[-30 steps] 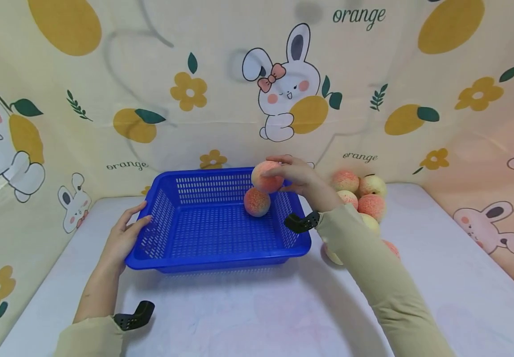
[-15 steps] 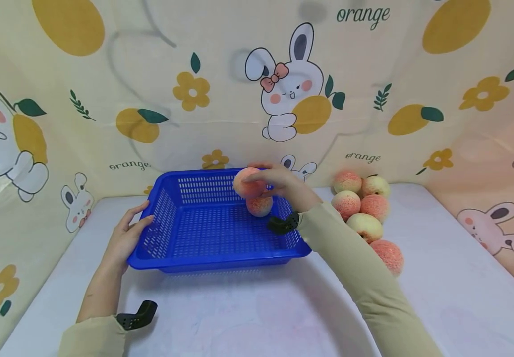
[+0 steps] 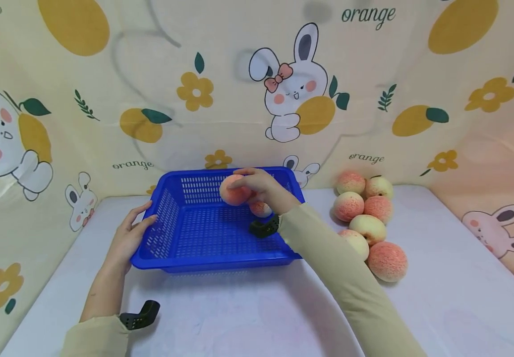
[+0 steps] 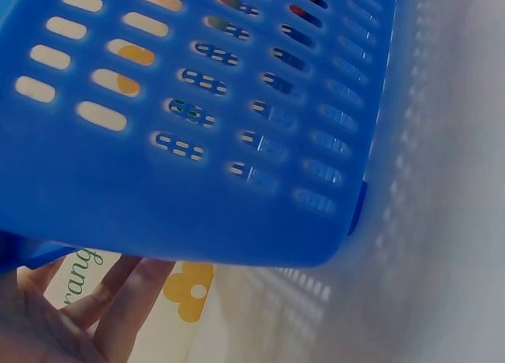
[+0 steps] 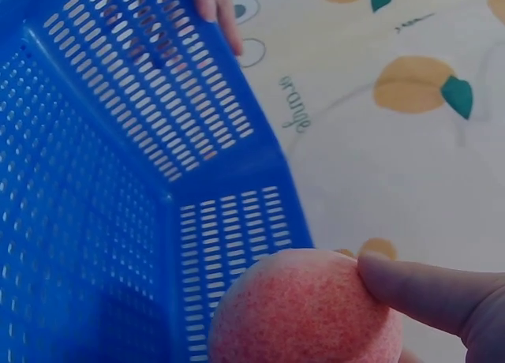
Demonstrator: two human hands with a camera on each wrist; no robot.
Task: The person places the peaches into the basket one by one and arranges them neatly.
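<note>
A blue plastic basket (image 3: 234, 263) with slotted walls stands mid-table in the head view. My left hand (image 3: 127, 240) holds its left rim, the thumb over the edge; in the left wrist view, its fingers (image 4: 130, 308) show past the wall. My right hand (image 3: 267, 188) grips a pink and cream peach (image 3: 233, 193) over the back half of the basket. In the right wrist view the thumb (image 5: 418, 292) presses on that peach. A second peach (image 3: 261, 210) sits inside toward the right, partly covered by my right hand.
Right of the basket, several peaches lie in a cluster, among them a pink peach (image 3: 388, 261) in front and a pale yellow one (image 3: 367, 229). A printed cloth (image 3: 221, 59) rises behind the white table (image 3: 230, 317).
My right hand has carried the peach leftward and slightly down, from the basket's right side further over its inside. The left hand has stayed on the left rim.
</note>
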